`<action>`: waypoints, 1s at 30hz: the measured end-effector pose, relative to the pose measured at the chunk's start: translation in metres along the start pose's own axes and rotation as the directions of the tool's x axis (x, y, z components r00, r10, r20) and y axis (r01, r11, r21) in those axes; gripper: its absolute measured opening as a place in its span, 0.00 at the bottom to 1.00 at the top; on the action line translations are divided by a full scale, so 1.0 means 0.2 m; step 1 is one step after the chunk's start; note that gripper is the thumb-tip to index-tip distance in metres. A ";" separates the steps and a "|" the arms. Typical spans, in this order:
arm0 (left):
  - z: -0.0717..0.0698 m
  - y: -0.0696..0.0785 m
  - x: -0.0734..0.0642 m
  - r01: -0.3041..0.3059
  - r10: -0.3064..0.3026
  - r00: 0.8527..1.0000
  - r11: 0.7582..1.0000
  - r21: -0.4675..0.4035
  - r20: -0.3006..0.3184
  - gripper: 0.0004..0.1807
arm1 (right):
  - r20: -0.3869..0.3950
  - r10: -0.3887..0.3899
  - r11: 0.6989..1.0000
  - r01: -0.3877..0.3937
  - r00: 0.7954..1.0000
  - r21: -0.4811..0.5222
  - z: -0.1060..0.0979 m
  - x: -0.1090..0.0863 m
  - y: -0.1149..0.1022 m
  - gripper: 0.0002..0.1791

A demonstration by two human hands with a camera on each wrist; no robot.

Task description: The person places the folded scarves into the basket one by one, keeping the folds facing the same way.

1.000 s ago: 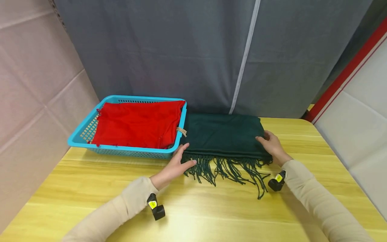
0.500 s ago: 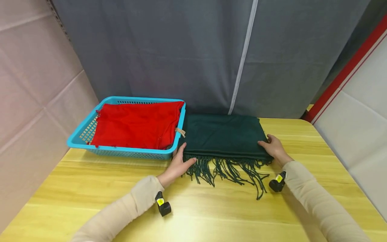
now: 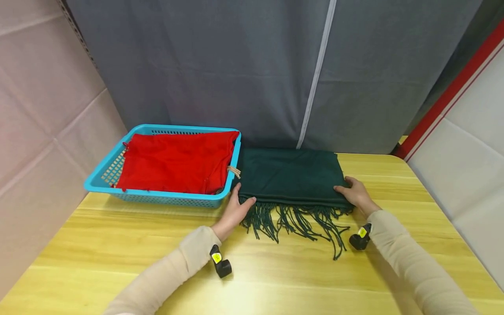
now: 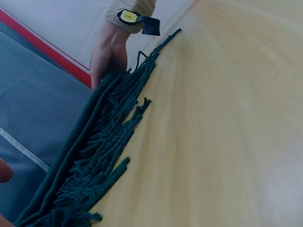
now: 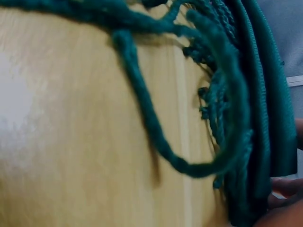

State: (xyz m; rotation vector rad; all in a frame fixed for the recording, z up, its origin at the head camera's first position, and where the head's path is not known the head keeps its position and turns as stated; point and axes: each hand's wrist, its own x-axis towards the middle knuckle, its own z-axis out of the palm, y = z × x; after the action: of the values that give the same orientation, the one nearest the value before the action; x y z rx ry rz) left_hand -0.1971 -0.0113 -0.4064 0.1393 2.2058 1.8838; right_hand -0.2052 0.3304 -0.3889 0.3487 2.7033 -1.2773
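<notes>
A dark green fringed scarf (image 3: 291,175) lies folded flat on the wooden table, its fringe toward me. My left hand (image 3: 233,212) is at its near left corner, thumb spread away from the straight fingers, which reach between scarf and basket. At the opposite end, my right hand (image 3: 357,194) pinches the scarf's right edge, thumb on top. The right wrist view shows the folded layers (image 5: 258,104) close up, with fingertips (image 5: 284,189) by the edge. Just left of the scarf stands a blue plastic basket (image 3: 157,192) holding a folded red cloth (image 3: 177,162).
A beige twine tie (image 3: 234,171) hangs on the basket's right rim. Behind the table rises a grey curtain (image 3: 236,74). Pale panels (image 3: 47,131) flank the left side, and a white panel with a red border (image 3: 464,131) the right. Wood surface (image 3: 275,280) extends in front.
My left hand has moved right and slightly forward, its fingers settling between basket and scarf. The right hand stays at the scarf's right edge with small shifts. Scarf and basket look unmoved.
</notes>
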 end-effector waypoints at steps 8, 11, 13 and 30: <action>0.03 -0.01 0.05 0.027 -0.034 0.998 0.994 -0.106 -0.062 0.40 | 0.007 0.015 1.000 -0.015 1.000 0.024 0.01 0.01 0.00 0.38; 0.04 -0.01 0.07 0.048 -0.059 0.996 0.987 -0.156 -0.067 0.40 | 0.008 0.015 0.999 -0.015 1.000 0.035 0.01 0.02 0.00 0.38; 0.04 0.00 0.08 0.070 -0.084 0.995 0.977 -0.199 -0.063 0.40 | 0.007 0.014 0.999 -0.014 1.000 0.034 0.01 0.02 0.01 0.38; 0.03 0.03 0.19 0.226 -0.259 0.961 0.935 -0.274 -0.094 0.42 | 0.015 0.011 0.999 -0.012 1.000 0.032 0.00 0.02 0.02 0.36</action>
State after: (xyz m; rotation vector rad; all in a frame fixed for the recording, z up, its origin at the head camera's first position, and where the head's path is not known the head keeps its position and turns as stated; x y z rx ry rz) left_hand -0.2330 0.0049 -0.4068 -0.2968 1.9190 2.0634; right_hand -0.2084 0.3334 -0.3938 0.3563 2.6672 -1.3156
